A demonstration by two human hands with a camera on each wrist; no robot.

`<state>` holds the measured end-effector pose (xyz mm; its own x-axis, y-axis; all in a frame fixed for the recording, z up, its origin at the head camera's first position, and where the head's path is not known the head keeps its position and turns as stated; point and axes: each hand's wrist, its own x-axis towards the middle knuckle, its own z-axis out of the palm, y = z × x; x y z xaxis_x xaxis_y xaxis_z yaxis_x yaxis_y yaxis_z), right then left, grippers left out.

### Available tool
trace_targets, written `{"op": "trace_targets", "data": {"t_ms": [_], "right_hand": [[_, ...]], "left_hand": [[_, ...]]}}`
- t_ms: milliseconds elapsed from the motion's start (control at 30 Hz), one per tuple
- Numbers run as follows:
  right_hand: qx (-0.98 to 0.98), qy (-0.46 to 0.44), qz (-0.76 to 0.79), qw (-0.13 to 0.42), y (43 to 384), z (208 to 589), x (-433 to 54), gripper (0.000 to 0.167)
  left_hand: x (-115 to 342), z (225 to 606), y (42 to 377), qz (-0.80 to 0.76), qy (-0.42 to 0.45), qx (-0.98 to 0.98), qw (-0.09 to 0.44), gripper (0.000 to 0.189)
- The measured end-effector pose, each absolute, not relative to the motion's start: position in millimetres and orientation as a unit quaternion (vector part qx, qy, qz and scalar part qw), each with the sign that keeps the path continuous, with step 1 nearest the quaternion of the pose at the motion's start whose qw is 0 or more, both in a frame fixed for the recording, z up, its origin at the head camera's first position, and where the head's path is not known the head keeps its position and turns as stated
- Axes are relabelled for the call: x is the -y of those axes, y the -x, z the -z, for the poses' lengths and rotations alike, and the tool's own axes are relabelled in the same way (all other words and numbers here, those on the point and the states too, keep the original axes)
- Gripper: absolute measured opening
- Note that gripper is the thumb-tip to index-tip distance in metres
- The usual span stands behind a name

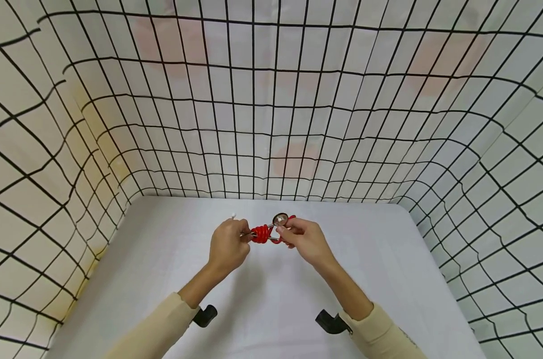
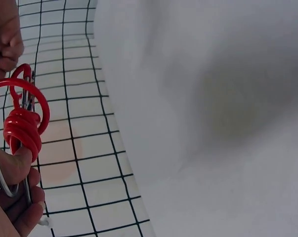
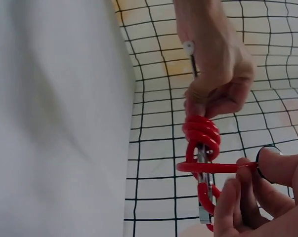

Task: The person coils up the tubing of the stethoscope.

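Observation:
A red stethoscope [image 1: 260, 234] is held above the white table, between the two hands. Its tubing is wound in several tight loops [image 3: 202, 132] around the metal ear tubes [image 3: 204, 210]. My left hand [image 1: 230, 244] pinches the metal tubes just beside the wound loops; a white ear tip [image 3: 189, 47] sticks out past that hand. With thumb and fingers, my right hand [image 1: 309, 242] grips the tubing's end next to the round chest piece [image 1: 280, 219]. From there a stretch of red tubing [image 3: 218, 168] crosses over the metal. In the right wrist view, the thumb partly hides the chest piece.
A white-covered table [image 1: 271, 309] lies under the hands. Black wire grid [image 1: 271, 99] stands along its back and both sides, with pale cloth behind. A black wrist mount [image 1: 205, 316] hangs at the left sleeve and another mount [image 1: 331, 322] at the right.

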<state>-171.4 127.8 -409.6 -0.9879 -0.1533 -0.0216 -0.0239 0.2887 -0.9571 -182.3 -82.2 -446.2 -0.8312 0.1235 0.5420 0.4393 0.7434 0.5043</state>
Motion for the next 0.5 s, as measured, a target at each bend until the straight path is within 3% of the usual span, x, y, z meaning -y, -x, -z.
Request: {"op": "trace_targets", "data": {"t_ms": [267, 500], "right_hand": [[-0.828, 0.026, 0.56, -0.006, 171.8, 413.5, -127.3, 0.018], [-0.813, -0.009, 0.582, 0.019, 171.5, 416.0, -125.2, 0.021]], "left_hand": [[79.7, 443.7, 183.3, 0.327, 0.162, 0.893, 0.263, 0.019], [77.9, 443.0, 185.2, 0.339, 0.168, 0.879, 0.29, 0.018]]}}
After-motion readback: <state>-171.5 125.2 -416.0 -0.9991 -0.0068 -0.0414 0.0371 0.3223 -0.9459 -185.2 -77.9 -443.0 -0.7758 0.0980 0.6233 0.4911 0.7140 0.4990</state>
